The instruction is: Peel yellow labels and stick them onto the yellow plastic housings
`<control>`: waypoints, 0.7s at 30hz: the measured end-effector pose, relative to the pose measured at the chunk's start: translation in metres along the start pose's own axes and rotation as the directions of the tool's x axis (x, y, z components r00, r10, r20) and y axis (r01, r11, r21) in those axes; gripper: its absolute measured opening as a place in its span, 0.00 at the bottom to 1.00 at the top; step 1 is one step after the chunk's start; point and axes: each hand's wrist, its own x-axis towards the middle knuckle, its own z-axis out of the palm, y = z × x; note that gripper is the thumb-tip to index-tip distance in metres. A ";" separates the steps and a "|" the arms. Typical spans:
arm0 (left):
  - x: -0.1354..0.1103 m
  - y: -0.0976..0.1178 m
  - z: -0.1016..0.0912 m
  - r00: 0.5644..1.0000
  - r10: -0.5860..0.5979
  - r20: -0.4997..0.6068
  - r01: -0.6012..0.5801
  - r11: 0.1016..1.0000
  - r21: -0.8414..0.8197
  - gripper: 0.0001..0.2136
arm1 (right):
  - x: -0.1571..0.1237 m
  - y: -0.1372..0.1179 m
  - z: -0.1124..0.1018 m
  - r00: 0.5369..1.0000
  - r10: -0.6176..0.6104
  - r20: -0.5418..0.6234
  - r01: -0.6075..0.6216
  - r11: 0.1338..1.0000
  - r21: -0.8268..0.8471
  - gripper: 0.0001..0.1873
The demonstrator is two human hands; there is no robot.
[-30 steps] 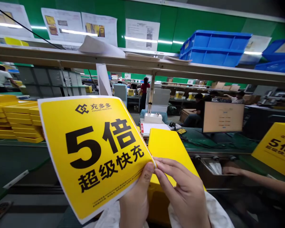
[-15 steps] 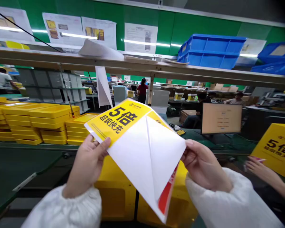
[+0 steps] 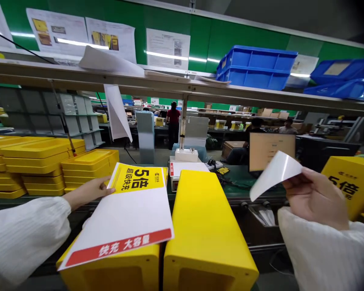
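Note:
A printed sticker sheet, yellow at the far end, white in the middle and red along the near edge, lies over the top of the left yellow box. My left hand pinches its left edge near the yellow part, thumb on top. A second yellow box stands close beside on the right, its top bare. Raised at the right, my right hand grips a small curled piece of glossy white backing paper, clear of the sheet.
Yellow trays are stacked at the left. Behind the boxes are a white device, cables and a monitor. Another printed yellow box stands at the right. Blue bins sit on the overhead shelf.
The sheet, held up in both hands before, has come down onto the left box. My right hand has moved right, away from it, with the white backing paper. The view has shifted.

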 end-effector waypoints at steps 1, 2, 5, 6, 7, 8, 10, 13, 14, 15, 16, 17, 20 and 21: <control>0.004 0.003 0.000 0.999 0.039 -0.027 -0.037 0.998 0.056 0.15 | 0.000 0.000 0.003 0.996 -0.085 -0.027 0.085 0.996 -0.012 0.06; 0.006 0.009 0.002 0.994 0.088 -0.072 -0.079 0.990 0.121 0.16 | 0.000 0.001 0.008 0.987 -0.145 -0.062 0.144 0.989 -0.017 0.06; -0.005 0.050 0.027 0.948 0.263 -0.180 -0.205 0.936 0.285 0.16 | -0.008 0.001 0.030 0.917 -0.348 -0.194 0.334 0.937 -0.098 0.05; -0.014 0.068 0.042 0.950 0.281 -0.136 -0.221 0.912 0.344 0.14 | -0.013 0.000 0.039 0.862 -0.460 -0.211 0.428 0.886 -0.180 0.04; -0.026 0.086 0.060 0.973 0.230 -0.014 -0.206 0.895 0.396 0.10 | -0.020 -0.002 0.048 0.796 -0.582 -0.163 0.525 0.800 -0.292 0.02; -0.038 0.103 0.080 0.973 0.166 0.162 -0.218 0.895 0.388 0.08 | -0.029 -0.003 0.059 0.718 -0.695 -0.037 0.624 0.667 -0.407 0.03; -0.062 0.127 0.123 0.909 0.194 0.369 -0.306 0.911 0.276 0.12 | -0.048 -0.007 0.080 0.521 -0.767 0.375 0.818 0.322 -0.477 0.06; -0.082 0.135 0.179 0.844 0.326 0.426 -0.380 0.924 0.044 0.09 | -0.074 -0.006 0.105 0.253 -0.599 0.760 0.962 0.073 -0.262 0.09; -0.082 0.131 0.192 0.848 0.337 0.410 -0.360 0.933 -0.022 0.06 | -0.079 -0.003 0.109 0.206 -0.570 0.795 0.977 0.070 -0.203 0.09; -0.081 0.125 0.202 0.858 0.329 0.395 -0.326 0.942 -0.079 0.04 | -0.082 0.000 0.110 0.192 -0.543 0.817 0.981 0.092 -0.169 0.10; -0.078 0.119 0.207 0.865 0.316 0.390 -0.285 0.949 -0.136 0.02 | -0.082 0.004 0.108 0.203 -0.514 0.833 0.979 0.134 -0.156 0.10; -0.074 0.112 0.210 0.868 0.299 0.397 -0.241 0.952 -0.189 0.02 | -0.081 0.009 0.102 0.244 -0.493 0.835 0.967 0.189 -0.171 0.11; -0.064 0.096 0.207 0.879 0.226 0.420 -0.114 0.954 -0.276 0.03 | -0.069 0.024 0.075 0.594 -0.526 0.609 0.804 0.419 -0.423 0.12; -0.062 0.093 0.205 0.883 0.207 0.422 -0.088 0.955 -0.283 0.03 | -0.064 0.029 0.066 0.732 -0.503 0.459 0.681 0.552 -0.482 0.12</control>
